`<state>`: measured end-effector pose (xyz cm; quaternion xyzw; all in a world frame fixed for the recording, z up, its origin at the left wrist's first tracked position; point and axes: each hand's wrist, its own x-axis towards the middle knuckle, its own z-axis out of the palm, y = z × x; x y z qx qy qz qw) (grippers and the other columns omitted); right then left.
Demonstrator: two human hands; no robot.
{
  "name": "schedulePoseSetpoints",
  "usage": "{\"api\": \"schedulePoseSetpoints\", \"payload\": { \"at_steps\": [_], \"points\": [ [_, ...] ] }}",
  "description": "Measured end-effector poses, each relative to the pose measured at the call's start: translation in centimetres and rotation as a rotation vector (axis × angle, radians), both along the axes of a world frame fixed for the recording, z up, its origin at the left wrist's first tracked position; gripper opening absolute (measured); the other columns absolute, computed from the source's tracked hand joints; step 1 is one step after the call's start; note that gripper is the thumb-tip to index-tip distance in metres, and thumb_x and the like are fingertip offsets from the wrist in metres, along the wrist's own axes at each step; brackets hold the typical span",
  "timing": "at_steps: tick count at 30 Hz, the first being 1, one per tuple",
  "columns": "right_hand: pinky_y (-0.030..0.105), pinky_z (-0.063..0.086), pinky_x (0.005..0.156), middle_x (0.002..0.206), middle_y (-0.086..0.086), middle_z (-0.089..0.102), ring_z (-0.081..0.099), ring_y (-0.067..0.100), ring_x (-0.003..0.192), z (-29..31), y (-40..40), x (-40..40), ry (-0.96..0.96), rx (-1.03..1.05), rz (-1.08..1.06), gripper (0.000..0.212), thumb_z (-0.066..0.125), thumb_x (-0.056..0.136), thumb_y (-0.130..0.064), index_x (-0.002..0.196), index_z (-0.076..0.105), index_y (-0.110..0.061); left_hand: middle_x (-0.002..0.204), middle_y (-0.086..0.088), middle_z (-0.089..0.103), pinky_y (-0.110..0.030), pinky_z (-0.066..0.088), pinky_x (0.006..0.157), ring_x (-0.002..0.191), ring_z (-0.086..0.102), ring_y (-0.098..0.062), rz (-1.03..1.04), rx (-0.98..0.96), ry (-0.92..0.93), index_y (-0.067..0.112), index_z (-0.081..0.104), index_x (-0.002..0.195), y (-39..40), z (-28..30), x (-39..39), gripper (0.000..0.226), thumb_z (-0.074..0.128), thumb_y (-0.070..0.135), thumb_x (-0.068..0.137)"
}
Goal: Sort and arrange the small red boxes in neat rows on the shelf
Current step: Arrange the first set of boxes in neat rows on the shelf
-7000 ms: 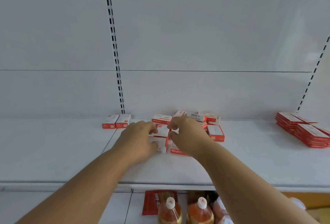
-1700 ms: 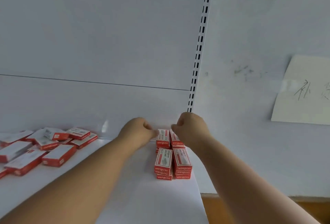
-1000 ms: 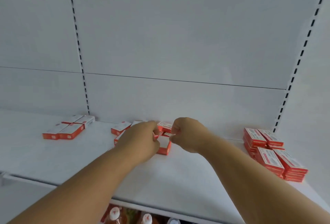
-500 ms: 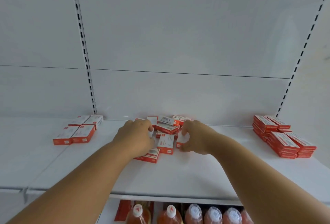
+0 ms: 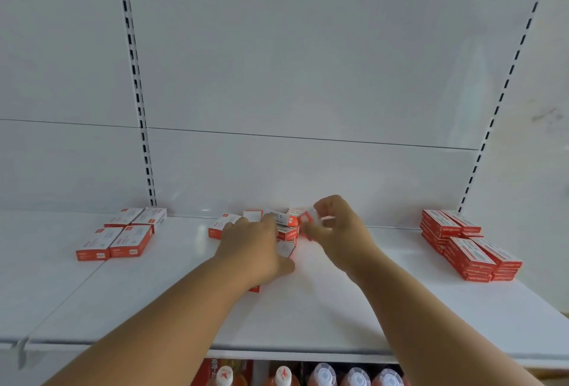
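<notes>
1. Right hand (image 5: pixel 335 231) pinches one blurred red box (image 5: pixel 308 224), lifted just above the loose pile (image 5: pixel 284 227).
2. Left hand (image 5: pixel 255 247) lies flat, fingers spread, on the pile.
3. White shelf (image 5: pixel 338 318): neat stacks (image 5: pixel 468 247) right, four flat boxes (image 5: pixel 123 234) left; bottles (image 5: pixel 323 375) below.

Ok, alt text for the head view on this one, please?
Both hands work a loose pile of small red boxes mid-shelf: the right hand lifts one box, the left hand rests on the pile. A flat group of four lies left, a neat stack right, on the white shelf.
</notes>
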<state>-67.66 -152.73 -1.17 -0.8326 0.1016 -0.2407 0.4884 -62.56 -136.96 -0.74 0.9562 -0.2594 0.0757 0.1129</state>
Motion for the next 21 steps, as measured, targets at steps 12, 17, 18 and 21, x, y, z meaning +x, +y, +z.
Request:
{"api": "schedulePoseSetpoints", "payload": {
  "at_steps": [12, 17, 18, 21],
  "points": [
    [0.022, 0.035, 0.036, 0.075, 0.012, 0.063, 0.054, 0.018, 0.047, 2.4, 2.3, -1.2, 0.087, 0.899, 0.233, 0.041, 0.045, 0.101, -0.042, 0.111, 0.060, -0.006, 0.117, 0.011, 0.064, -0.043, 0.061, 0.079, 0.104, 0.067, -0.018, 0.063, -1.334, 0.514, 0.041, 0.058, 0.118, 2.8, 0.4, -2.3, 0.055, 0.075, 0.003, 0.080],
    [0.027, 0.036, 0.049, 0.092, 0.014, 0.073, 0.058, 0.028, 0.068, 2.7, 6.9, 0.5, 0.139, 0.724, 0.372, 0.024, 0.045, 0.100, -0.013, 0.117, 0.060, -0.007, 0.114, 0.000, 0.069, -0.043, 0.060, 0.084, 0.104, 0.068, -0.020, 0.071, -1.511, 0.560, 0.029, 0.064, 0.111, 7.2, 0.7, -1.2, 0.054, 0.070, -0.013, 0.078],
    [0.027, 0.038, 0.049, 0.094, 0.014, 0.073, 0.059, 0.026, 0.065, 2.8, 8.2, 1.1, 0.132, 0.681, 0.373, 0.022, 0.047, 0.100, -0.013, 0.117, 0.061, -0.009, 0.113, 0.001, 0.068, -0.040, 0.060, 0.084, 0.105, 0.067, -0.018, 0.075, -1.507, 0.526, 0.028, 0.064, 0.111, 8.4, 0.9, -0.7, 0.053, 0.071, -0.012, 0.077],
    [0.026, 0.041, 0.045, 0.090, 0.010, 0.075, 0.064, 0.023, 0.062, 3.0, 12.6, 3.9, 0.108, 0.531, 0.271, 0.018, 0.056, 0.098, -0.019, 0.115, 0.057, -0.015, 0.109, 0.002, 0.070, -0.038, 0.059, 0.084, 0.101, 0.068, -0.020, 0.112, -1.453, 0.432, 0.028, 0.065, 0.103, 12.7, 1.1, 2.2, 0.044, 0.074, -0.007, 0.077]
  ]
}}
